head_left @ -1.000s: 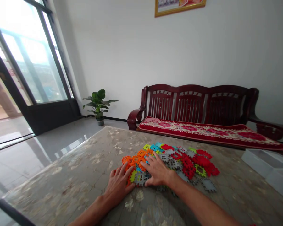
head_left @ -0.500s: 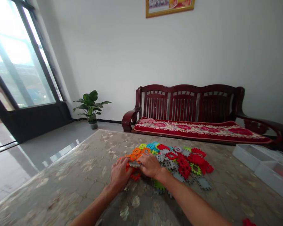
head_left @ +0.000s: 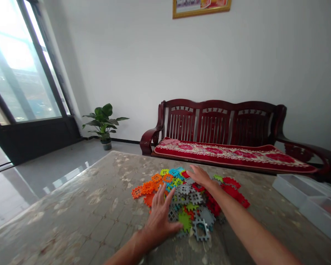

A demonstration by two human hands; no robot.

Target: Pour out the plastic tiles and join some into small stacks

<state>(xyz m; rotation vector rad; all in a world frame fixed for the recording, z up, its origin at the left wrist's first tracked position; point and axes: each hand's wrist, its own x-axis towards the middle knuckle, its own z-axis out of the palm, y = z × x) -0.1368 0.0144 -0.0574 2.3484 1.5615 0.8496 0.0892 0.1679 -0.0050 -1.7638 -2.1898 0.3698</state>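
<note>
A heap of flat plastic building pieces with toothed edges lies on the table. Orange pieces point(head_left: 147, 187) are at its left side, blue ones point(head_left: 174, 172) at the back, grey ones point(head_left: 195, 198) in the middle and red ones point(head_left: 231, 189) to the right. My left hand point(head_left: 160, 213) hovers over the front left of the heap, fingers spread, holding nothing. Beside its thumb is a lime green piece point(head_left: 184, 221); a grey window-like piece point(head_left: 201, 230) lies in front. My right hand point(head_left: 200, 175) reaches to the back of the heap with fingers stretched out, close to a red piece point(head_left: 185, 174).
Clear plastic bins point(head_left: 320, 209) stand at the table's right edge. The patterned tablecloth point(head_left: 79, 206) covers the table. Behind it are a dark red wooden bench point(head_left: 198, 125) with a red floral cover point(head_left: 237, 154) and a potted plant point(head_left: 105, 121).
My hands have moved apart and no longer hold the grey piece. My right hand went to the back right; my left opened and moved slightly right. More grey and green pieces now show.
</note>
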